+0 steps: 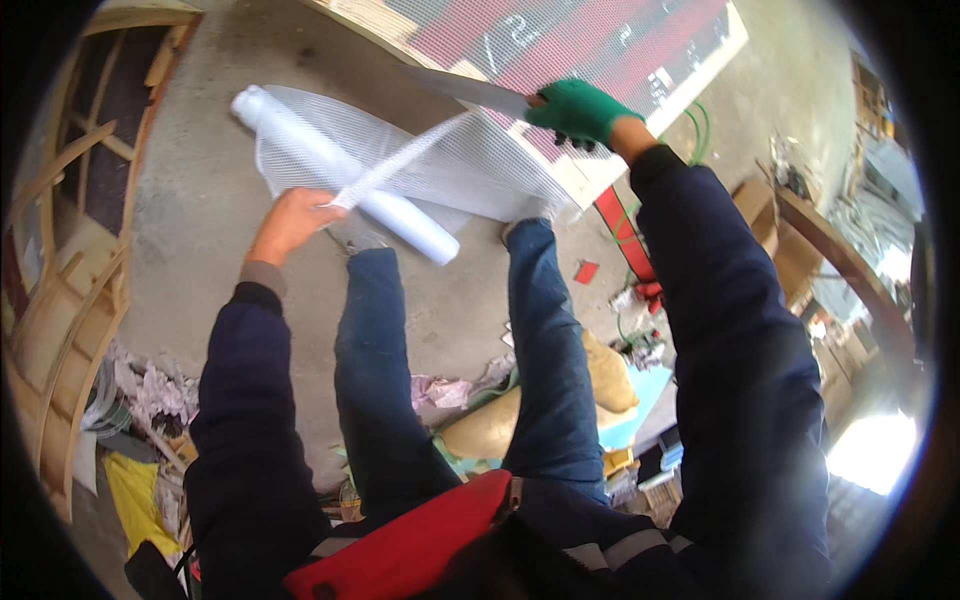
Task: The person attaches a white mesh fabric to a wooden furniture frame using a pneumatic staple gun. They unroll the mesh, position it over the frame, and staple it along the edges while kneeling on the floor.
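A roll of white mesh [385, 205] lies on the floor in front of my feet, with a loose sheet drawn off it. My bare left hand [290, 222] pinches the gathered edge of the loose mesh [410, 150] and pulls it taut. My right hand [578, 112], in a green glove, grips a long knife [478, 92]; its handle is hidden in my fist. The grey blade points left, above the mesh. Whether it touches the mesh, I cannot tell. Part of the sheet reaches my right foot.
At the far side is a mesh-covered panel [560, 55] with red and grey stripes and a wooden edge. A curved wooden frame [125, 210] stands at the left. Sacks [485, 425] and scraps lie around my legs; a green hose [703, 130] runs by the panel.
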`<action>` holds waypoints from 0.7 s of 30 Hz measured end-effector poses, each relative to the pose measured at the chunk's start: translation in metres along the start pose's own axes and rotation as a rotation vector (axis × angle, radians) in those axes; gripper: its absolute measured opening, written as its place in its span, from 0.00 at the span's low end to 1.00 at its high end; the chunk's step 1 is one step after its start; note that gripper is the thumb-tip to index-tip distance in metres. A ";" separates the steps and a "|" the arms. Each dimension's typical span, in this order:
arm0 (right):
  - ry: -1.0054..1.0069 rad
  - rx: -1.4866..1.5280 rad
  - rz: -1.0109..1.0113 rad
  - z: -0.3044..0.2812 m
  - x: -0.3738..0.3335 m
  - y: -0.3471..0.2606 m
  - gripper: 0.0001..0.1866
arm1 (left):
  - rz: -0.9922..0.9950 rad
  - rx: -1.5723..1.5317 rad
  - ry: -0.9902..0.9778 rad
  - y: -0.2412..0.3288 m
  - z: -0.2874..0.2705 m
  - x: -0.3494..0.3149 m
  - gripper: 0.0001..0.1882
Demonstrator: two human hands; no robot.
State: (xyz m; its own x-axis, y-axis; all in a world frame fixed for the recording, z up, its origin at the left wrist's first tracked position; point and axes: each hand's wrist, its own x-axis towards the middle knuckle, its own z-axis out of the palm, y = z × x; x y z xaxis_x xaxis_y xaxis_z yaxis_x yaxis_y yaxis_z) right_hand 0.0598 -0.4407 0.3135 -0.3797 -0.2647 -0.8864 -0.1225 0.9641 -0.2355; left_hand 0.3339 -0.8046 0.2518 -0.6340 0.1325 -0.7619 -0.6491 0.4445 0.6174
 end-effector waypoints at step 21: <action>-0.049 -0.140 0.205 0.087 -0.106 0.167 0.19 | -0.067 0.448 0.101 -0.078 0.002 -0.112 0.20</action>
State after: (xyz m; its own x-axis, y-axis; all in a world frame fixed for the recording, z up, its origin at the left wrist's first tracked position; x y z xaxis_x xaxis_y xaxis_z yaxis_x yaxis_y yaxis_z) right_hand 0.1590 -0.2495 0.3337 -0.3648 -0.0595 -0.9292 -0.1750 0.9845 0.0057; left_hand 0.4564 -0.8528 0.2888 -0.6492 0.0130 -0.7605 -0.4584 0.7912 0.4048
